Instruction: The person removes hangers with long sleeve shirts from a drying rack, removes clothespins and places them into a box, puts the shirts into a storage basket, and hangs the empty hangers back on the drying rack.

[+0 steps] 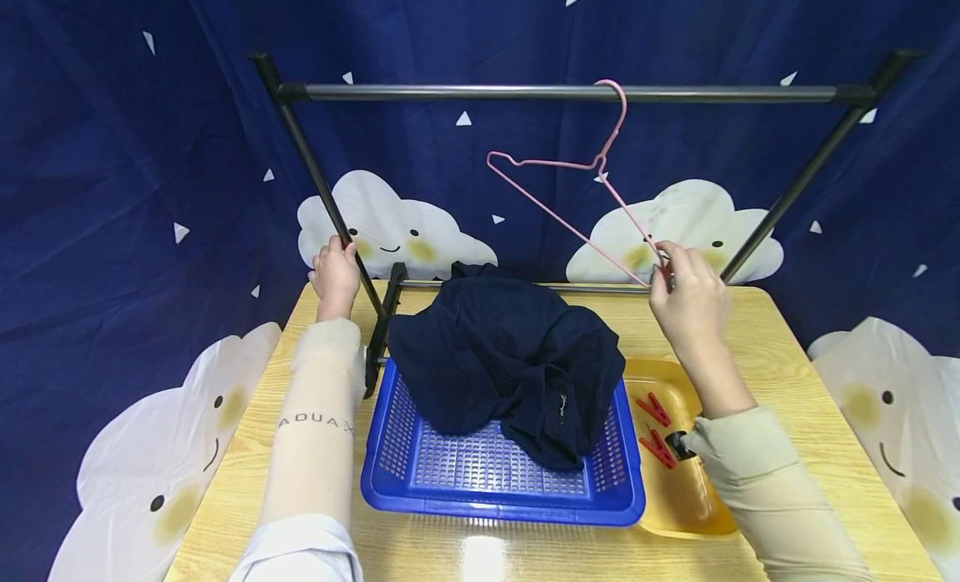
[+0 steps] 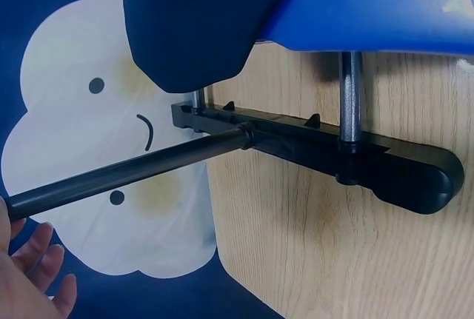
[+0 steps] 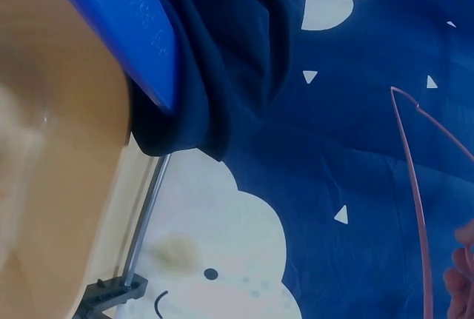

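Observation:
A pink hanger (image 1: pixel 570 163) has its hook over the clothes rack's top bar (image 1: pixel 465 92). My right hand (image 1: pixel 688 294) pinches the hanger's lower right corner; in the right wrist view only fingertips (image 3: pixel 461 274) show at the edge. My left hand (image 1: pixel 334 275) holds the rack's left post (image 1: pixel 315 169) between thumb and finger. Its other fingers (image 2: pixel 48 263) hang loosely below the post in the left wrist view. Between the hands, a dark navy garment (image 1: pixel 495 348) lies bunched in a blue basket (image 1: pixel 487 509), its far part draped over the rim.
An orange tray (image 1: pixel 690 515) stands right of the basket on the wooden table (image 1: pixel 757 348). Red clips (image 1: pixel 656 449) and a small black object (image 1: pixel 679 445) lie in it. The rack's black foot (image 2: pixel 318 141) stands left of the basket. A blue curtain (image 1: pixel 480 32) hangs behind.

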A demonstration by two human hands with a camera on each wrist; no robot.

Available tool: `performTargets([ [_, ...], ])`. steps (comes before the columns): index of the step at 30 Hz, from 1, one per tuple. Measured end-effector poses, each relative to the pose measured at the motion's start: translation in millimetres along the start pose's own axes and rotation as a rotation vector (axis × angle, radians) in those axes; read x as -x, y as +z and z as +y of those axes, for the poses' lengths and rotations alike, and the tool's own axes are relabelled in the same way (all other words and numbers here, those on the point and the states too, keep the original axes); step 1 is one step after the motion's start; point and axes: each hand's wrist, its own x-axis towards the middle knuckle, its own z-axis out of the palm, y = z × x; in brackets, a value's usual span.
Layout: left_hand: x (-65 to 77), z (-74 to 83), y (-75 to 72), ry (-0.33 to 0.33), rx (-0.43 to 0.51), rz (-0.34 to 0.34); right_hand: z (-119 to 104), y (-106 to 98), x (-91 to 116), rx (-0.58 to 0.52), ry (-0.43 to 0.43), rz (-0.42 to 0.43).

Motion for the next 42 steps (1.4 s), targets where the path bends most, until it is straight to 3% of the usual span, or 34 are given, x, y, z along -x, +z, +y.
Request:
performTargets([
  [19,3.2,3.8,7.0,-0.018,-0.017,0.105,3,1,1,-0.013,-0.01,-0.035],
  [30,3.7,4.8,8.5,-0.03,-0.021,0.102,3,0,2,-0.017,-0.026,-0.034],
  [42,6.0,7.0,7.8,-0.026,0.052,0.061,-7,-9,4,-0.033,-0.15,0.008],
])
